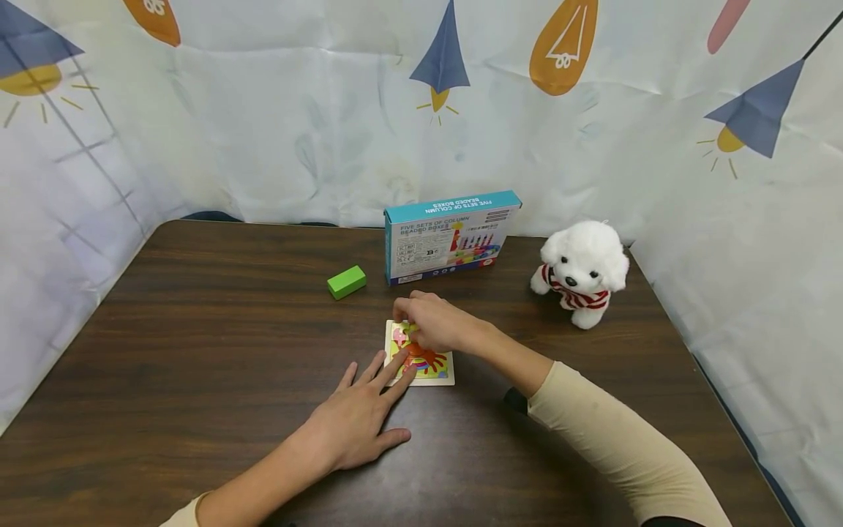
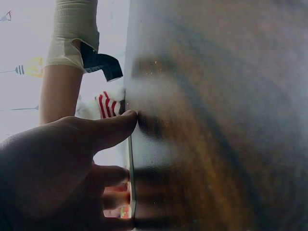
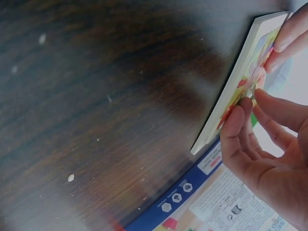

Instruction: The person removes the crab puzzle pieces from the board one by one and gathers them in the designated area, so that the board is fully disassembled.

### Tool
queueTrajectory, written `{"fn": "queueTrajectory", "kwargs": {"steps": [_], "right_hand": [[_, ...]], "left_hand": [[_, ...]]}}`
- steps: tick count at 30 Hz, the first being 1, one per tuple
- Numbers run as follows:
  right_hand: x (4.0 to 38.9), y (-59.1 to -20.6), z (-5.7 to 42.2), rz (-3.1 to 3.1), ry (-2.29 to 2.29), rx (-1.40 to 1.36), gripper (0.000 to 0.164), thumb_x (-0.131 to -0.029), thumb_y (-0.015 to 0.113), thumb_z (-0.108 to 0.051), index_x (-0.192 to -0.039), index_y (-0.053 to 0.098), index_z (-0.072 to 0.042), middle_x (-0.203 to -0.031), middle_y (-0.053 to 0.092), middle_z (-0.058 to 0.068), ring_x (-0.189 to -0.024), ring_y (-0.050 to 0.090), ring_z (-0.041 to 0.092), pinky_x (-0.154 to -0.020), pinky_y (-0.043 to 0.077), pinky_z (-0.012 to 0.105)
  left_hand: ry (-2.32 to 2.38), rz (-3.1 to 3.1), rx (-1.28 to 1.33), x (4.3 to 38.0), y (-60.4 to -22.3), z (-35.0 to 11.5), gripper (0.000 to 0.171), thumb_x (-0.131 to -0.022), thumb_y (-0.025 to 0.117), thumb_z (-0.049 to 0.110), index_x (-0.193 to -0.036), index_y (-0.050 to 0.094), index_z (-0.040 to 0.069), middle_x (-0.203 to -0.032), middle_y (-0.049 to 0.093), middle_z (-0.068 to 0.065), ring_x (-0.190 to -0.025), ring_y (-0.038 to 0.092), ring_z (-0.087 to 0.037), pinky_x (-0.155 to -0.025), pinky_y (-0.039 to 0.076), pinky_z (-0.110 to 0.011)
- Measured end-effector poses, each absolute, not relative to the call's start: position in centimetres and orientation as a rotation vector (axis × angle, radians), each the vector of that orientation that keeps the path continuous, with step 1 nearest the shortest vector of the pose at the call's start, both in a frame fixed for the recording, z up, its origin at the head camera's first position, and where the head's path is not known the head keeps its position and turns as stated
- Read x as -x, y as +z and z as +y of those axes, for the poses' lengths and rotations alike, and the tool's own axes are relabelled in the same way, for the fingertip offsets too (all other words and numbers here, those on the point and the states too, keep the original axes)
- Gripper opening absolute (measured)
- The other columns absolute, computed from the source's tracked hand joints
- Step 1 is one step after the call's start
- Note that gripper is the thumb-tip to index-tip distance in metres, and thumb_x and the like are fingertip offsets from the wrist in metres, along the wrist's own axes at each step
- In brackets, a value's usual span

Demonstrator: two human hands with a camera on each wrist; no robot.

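A small square picture puzzle (image 1: 432, 377) with a red crab on a yellow-green ground lies flat on the table. My left hand (image 1: 356, 424) is spread, its index and middle fingertips resting on the puzzle's left and middle part. Over the upper part, my right hand (image 1: 437, 322) bends its fingers down to the picture. In the right wrist view, the thumb and fingertips of that hand (image 3: 269, 139) come together at the puzzle's face, pinching a small puzzle piece mostly hidden by them. The left wrist view shows the left hand (image 2: 62, 159) beside the puzzle's thin edge.
Behind the puzzle stands a blue and white toy box (image 1: 451, 238). A green block (image 1: 346, 282) lies left of it. To the right is a white plush dog (image 1: 582, 271) in a striped scarf. The dark wooden table (image 1: 197, 344) meets a printed curtain (image 1: 263, 110) at the back.
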State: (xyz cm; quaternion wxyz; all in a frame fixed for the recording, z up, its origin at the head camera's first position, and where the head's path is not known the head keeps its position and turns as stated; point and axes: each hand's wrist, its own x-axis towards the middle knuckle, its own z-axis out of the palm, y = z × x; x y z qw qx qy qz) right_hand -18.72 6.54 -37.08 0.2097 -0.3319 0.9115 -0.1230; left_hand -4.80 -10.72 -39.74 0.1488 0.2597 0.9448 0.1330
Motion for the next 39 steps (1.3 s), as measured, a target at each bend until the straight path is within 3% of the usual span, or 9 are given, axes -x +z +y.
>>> {"fn": "queueTrajectory", "kwargs": {"steps": [13, 21, 39], "right_hand": [[18.84, -36.96, 6.38, 2.568, -0.369, 1.001, 0.024, -0.098, 0.071, -0.007, -0.121, 0.068, -0.01, -0.113, 0.067, 0.007, -0.099, 0.059, 0.02, -0.091, 0.057, 0.03], [18.87, -37.04, 6.07, 2.58, -0.361, 1.021, 0.024, -0.097, 0.071, -0.006, -0.121, 0.07, -0.009, -0.114, 0.07, 0.008, -0.101, 0.061, 0.02, -0.095, 0.058, 0.03], [18.91, -37.07, 5.89, 2.624, -0.297, 1.018, 0.021, -0.095, 0.074, -0.009, -0.116, 0.074, -0.009, -0.106, 0.074, 0.006, -0.09, 0.067, 0.016, -0.085, 0.061, 0.028]], "left_hand": [[0.362, 2.715, -0.738, 4.81, -39.84, -10.66, 0.086, -0.097, 0.065, 0.06, -0.165, 0.031, 0.02, -0.177, 0.014, -0.002, -0.16, 0.02, -0.036, -0.122, 0.023, -0.069], [0.348, 2.726, -0.757, 4.67, -39.87, -10.71, 0.086, -0.097, 0.064, 0.06, -0.165, 0.032, 0.02, -0.176, 0.015, -0.003, -0.16, 0.021, -0.036, -0.121, 0.024, -0.069], [0.344, 2.74, -0.769, 4.55, -39.78, -10.72, 0.085, -0.097, 0.064, 0.06, -0.165, 0.033, 0.019, -0.176, 0.015, -0.004, -0.16, 0.022, -0.037, -0.121, 0.025, -0.069]]}}
